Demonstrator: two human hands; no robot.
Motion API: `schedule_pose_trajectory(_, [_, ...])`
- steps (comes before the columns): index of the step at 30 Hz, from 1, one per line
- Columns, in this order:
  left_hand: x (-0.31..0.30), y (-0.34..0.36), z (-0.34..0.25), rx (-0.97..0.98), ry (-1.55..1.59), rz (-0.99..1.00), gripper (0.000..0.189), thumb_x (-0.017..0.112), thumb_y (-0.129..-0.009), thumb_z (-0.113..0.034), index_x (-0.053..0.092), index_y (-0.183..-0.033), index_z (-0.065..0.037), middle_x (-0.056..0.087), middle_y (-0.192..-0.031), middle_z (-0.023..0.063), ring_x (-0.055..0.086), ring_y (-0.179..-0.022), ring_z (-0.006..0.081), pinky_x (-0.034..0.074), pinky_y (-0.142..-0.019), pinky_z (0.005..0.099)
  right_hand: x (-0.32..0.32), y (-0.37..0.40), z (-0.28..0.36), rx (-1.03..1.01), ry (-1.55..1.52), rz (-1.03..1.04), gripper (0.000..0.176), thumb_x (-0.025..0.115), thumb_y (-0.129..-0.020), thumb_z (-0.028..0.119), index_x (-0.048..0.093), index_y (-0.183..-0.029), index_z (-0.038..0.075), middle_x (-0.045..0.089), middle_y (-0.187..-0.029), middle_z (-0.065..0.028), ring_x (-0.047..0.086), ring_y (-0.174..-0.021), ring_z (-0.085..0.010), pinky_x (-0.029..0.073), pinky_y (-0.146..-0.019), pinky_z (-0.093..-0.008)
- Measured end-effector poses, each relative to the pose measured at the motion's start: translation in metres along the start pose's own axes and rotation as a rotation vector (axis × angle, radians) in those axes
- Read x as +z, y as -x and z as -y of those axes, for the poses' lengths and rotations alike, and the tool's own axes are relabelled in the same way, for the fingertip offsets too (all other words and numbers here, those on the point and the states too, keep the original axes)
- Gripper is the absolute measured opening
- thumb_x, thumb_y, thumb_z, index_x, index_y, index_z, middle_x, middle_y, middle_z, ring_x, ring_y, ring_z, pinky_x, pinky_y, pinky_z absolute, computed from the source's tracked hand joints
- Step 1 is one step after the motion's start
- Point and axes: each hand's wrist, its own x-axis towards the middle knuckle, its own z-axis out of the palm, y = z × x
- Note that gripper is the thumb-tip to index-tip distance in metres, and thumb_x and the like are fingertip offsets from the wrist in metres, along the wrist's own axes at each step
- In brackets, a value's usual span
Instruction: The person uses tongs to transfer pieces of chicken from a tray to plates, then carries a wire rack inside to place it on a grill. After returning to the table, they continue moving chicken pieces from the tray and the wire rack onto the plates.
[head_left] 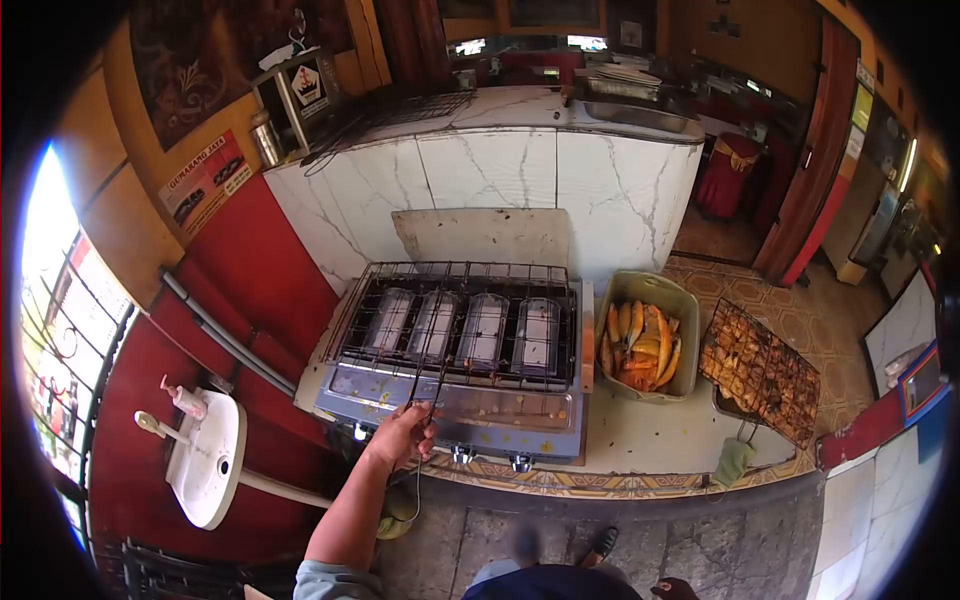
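Observation:
My left hand [402, 436] is closed around the wire handle of a grill rack [455, 310]. The rack lies over the gas grill [480, 415], above several pale rectangular burner plates, and no food shows on it. Right of the grill stands a greenish square tub [690, 375] with several orange-yellow marinated pieces inside. Farther right, a second wire rack [760, 370] full of browned, grilled pieces rests slanted, with a green cloth [735, 460] at its handle. My right hand is not in view.
Behind the grill stands a marble-patterned counter [490, 175] with a metal tray [640, 117]. A white sink [207, 470] with a soap bottle [188, 402] is at the left. Feet show on the grey floor [700, 545] below.

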Motion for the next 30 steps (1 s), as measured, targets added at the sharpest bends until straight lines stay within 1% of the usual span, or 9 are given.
schedule_pose_trajectory(3, [0.002,-0.007,-0.008,-0.022,-0.003,0.005,0.034,0.055,-0.095,-0.035,0.056,-0.105,-0.002,0.051,-0.070,0.0023,0.049,-0.053,0.0148,0.042,-0.047,0.0285,-0.016,-0.018,0.017,-0.048,0.019,0.026,0.057,0.074,-0.083,0.044,0.060,-0.127,0.011,0.062,-0.061,-0.0080,0.055,-0.049,-0.0160,0.046,-0.049,-0.0356])
schedule_pose_trajectory(5, [-0.001,-0.014,-0.006,-0.032,-0.010,0.003,0.037,0.055,-0.095,-0.035,0.056,-0.108,-0.001,0.050,-0.070,0.0018,0.049,-0.053,0.0145,0.042,-0.047,0.0282,-0.028,-0.023,0.030,-0.081,0.127,0.029,0.059,0.075,-0.083,0.038,0.058,-0.129,0.006,0.067,-0.079,-0.0136,0.064,-0.069,-0.0239,0.052,-0.063,-0.0395])
schedule_pose_trajectory(7, [-0.005,-0.021,-0.003,-0.016,-0.054,0.013,0.037,0.055,-0.095,-0.038,0.057,-0.105,-0.003,0.052,-0.071,0.0032,0.046,-0.051,0.0146,0.042,-0.050,0.0283,-0.031,-0.030,0.029,0.182,0.234,0.088,0.055,0.071,-0.081,0.045,0.064,-0.119,0.006,0.066,-0.115,-0.0172,0.063,-0.109,-0.0312,0.050,-0.093,-0.0388])
schedule_pose_trajectory(15, [0.017,-0.002,-0.010,-0.066,-0.536,-0.327,0.055,0.066,-0.088,-0.046,0.052,-0.105,0.004,0.064,-0.084,0.0154,0.067,-0.064,0.0212,0.052,-0.047,0.0295,-0.018,-0.041,0.009,0.130,0.249,0.111,0.058,0.072,-0.079,0.050,0.066,-0.116,0.006,0.069,-0.107,-0.0162,0.065,-0.104,-0.0289,0.051,-0.090,-0.0378])
schedule_pose_trajectory(17, [0.024,0.005,-0.005,0.186,-0.802,-0.508,0.061,0.072,-0.084,-0.046,0.051,-0.106,0.006,0.064,-0.076,0.0137,0.064,-0.055,0.0187,0.051,-0.048,0.0314,-0.012,-0.045,0.008,0.141,0.308,0.132,0.058,0.071,-0.079,0.050,0.066,-0.115,0.006,0.069,-0.107,-0.0161,0.066,-0.103,-0.0287,0.051,-0.090,-0.0379])
schedule_pose_trajectory(22, [0.022,0.015,0.000,0.397,-1.169,-0.643,0.059,0.075,-0.080,-0.042,0.054,-0.107,0.006,0.062,-0.096,0.0221,0.062,-0.091,0.0358,0.049,-0.081,0.0431,-0.015,-0.048,0.029,0.127,0.264,0.138,0.056,0.071,-0.080,0.049,0.066,-0.115,0.005,0.070,-0.106,-0.0153,0.066,-0.103,-0.0286,0.051,-0.090,-0.0374])
schedule_pose_trajectory(25, [0.020,0.020,-0.008,0.511,-1.257,-0.758,0.055,0.072,-0.082,-0.042,0.054,-0.108,0.004,0.060,-0.099,0.0215,0.061,-0.092,0.0362,0.049,-0.081,0.0442,-0.017,-0.049,0.038,0.115,0.241,0.118,0.054,0.070,-0.081,0.048,0.066,-0.114,0.005,0.070,-0.106,-0.0148,0.065,-0.104,-0.0283,0.050,-0.090,-0.0370])
schedule_pose_trajectory(27, [0.021,0.012,-0.028,0.523,-1.275,-0.761,0.054,0.067,-0.086,-0.038,0.053,-0.117,0.004,0.057,-0.115,0.0249,0.056,-0.108,0.0412,0.045,-0.092,0.0464,-0.015,-0.049,0.040,0.119,0.244,0.098,0.054,0.070,-0.081,0.047,0.066,-0.114,0.005,0.070,-0.106,-0.0146,0.065,-0.104,-0.0280,0.050,-0.090,-0.0368])
schedule_pose_trajectory(30, [-0.003,-0.037,-0.048,0.905,-1.522,-0.748,0.074,0.059,-0.091,-0.038,0.030,-0.146,0.003,0.025,-0.153,0.0270,0.020,-0.141,0.0483,0.018,-0.115,0.0539,-0.013,-0.049,0.048,0.156,0.252,0.156,0.054,0.070,-0.081,0.047,0.066,-0.114,0.005,0.069,-0.107,-0.0152,0.065,-0.104,-0.0278,0.050,-0.090,-0.0369])
